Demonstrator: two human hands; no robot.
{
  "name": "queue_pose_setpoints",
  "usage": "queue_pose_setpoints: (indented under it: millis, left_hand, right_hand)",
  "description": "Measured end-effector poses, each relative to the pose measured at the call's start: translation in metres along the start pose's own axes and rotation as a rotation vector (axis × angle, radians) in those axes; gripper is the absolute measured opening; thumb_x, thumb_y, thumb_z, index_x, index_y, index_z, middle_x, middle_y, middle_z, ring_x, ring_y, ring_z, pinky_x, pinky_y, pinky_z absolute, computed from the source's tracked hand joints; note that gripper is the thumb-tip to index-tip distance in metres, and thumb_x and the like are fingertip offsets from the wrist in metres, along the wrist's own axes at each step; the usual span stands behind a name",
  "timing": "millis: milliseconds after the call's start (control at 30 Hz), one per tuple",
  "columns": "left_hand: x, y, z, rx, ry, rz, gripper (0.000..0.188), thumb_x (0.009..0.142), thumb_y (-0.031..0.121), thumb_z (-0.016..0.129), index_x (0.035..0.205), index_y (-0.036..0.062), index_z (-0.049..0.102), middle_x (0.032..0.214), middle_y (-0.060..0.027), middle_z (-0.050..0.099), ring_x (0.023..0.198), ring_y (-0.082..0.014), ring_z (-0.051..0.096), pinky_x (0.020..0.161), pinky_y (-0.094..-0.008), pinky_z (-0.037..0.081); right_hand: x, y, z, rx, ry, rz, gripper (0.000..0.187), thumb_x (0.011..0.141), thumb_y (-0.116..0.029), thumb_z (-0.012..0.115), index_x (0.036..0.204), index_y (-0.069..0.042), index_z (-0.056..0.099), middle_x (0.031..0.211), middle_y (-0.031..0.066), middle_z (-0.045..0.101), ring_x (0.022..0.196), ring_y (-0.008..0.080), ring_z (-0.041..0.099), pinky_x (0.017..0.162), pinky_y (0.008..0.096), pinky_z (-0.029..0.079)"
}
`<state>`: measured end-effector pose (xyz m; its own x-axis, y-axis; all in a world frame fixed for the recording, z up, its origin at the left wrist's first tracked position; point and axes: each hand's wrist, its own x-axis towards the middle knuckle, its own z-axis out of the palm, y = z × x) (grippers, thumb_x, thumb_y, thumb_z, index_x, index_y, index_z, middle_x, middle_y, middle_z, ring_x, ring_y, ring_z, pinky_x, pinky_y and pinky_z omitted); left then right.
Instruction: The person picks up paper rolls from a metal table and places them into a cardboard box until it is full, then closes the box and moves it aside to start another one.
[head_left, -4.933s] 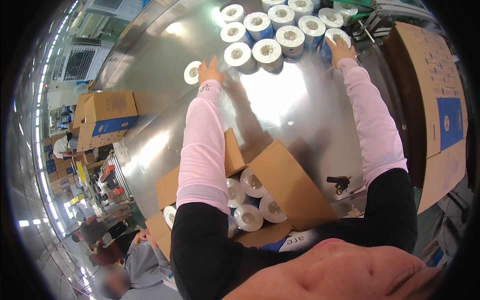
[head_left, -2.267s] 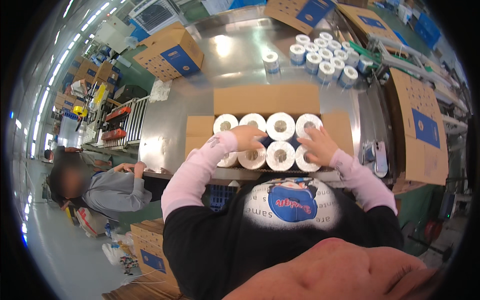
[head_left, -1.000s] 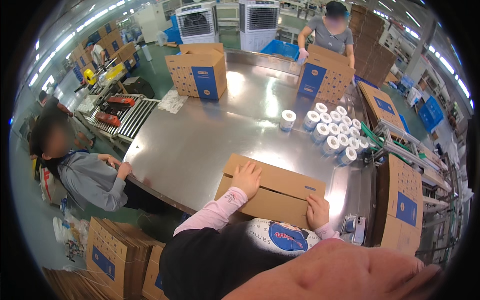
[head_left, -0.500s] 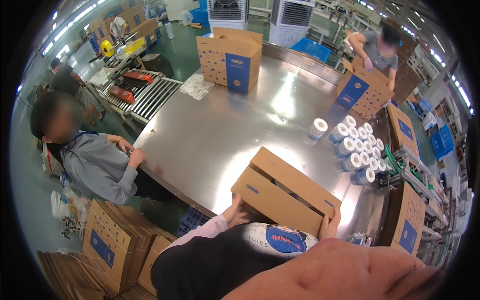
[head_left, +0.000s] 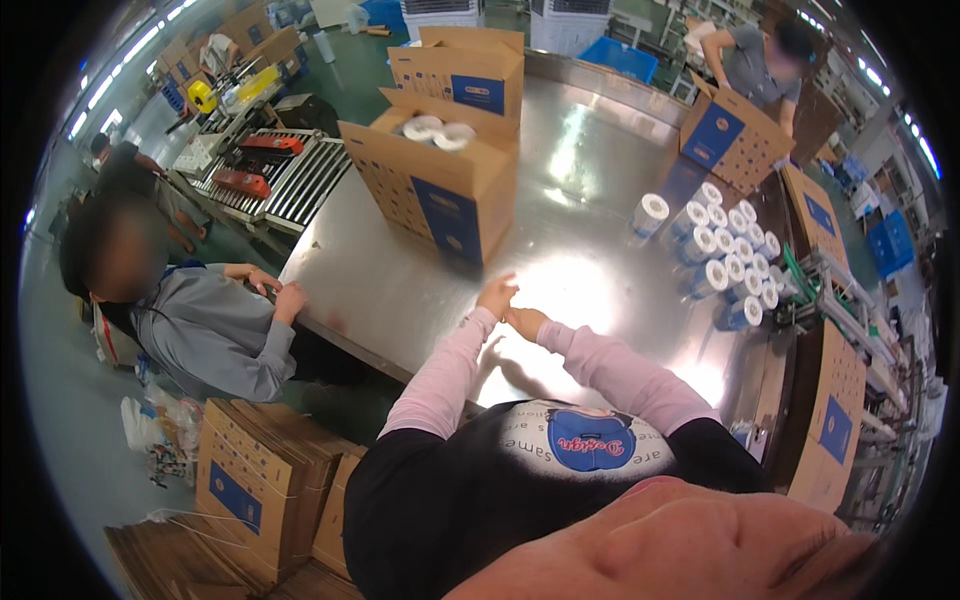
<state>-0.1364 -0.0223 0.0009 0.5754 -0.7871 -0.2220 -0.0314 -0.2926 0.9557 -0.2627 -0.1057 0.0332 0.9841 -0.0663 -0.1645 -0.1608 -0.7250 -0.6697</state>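
Fingers (head_left: 508, 279) of the left hand (head_left: 494, 297) look loosely parted and hold nothing I can make out; those of the right hand (head_left: 526, 321) meet the left near its wrist, and from my end I cannot tell whether they pinch the sleeve (head_left: 450, 365) or merely rest there. Largest on my feed, the steel worktop (head_left: 590, 160) stretches well past both hands, its left edge running in front of a co-worker (head_left: 215, 335). On it a printed carton (head_left: 430, 195) stands upright, beyond the hands and to their left, apart from them; half a second ago they had a carton at the near edge, so I judge it is this one, now set down and let go, with that handling finished. Just behind stands a second carton (head_left: 475, 75); whether the two touch I cannot see. For moving, I read a bright stretch of metal between the hands and the grouped rolls (head_left: 735, 268) at right, while the printed carton makes the left side tighter. One lone roll (head_left: 653, 210) stands near that group, and two white rolls (head_left: 423, 128) show between the printed carton's raised flaps (head_left: 470, 112)
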Motion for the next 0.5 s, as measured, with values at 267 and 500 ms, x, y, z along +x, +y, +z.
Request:
queue_pose_setpoints:
  millis: [267,500]
  left_hand:
    - [-0.126,-0.106,0.053,0.947,-0.552,-0.323,0.038,0.089,0.031,0.045,0.115,0.0085,0.061,0.109,-0.0197,0.065,0.105,-0.0366,0.06,0.095,-0.0429,0.045]
    - [-0.122,-0.123,0.075,0.81,-0.64,-0.248,0.031,0.082,0.03,0.061,0.105,0.01,0.066,0.104,-0.0145,0.067,0.099,-0.0321,0.063,0.088,-0.0393,0.049]
  right_hand:
    - [-0.27,0.074,0.035,-0.26,-0.412,0.796,0.038,0.086,-0.036,0.054,0.113,-0.011,0.066,0.117,0.0188,0.062,0.111,0.0342,0.058,0.094,0.0412,0.046]
    - [-0.633,0.159,0.094,-0.175,0.631,1.076,0.029,0.09,-0.025,0.052,0.106,-0.003,0.062,0.107,0.0215,0.063,0.104,0.0376,0.058,0.089,0.0431,0.045]
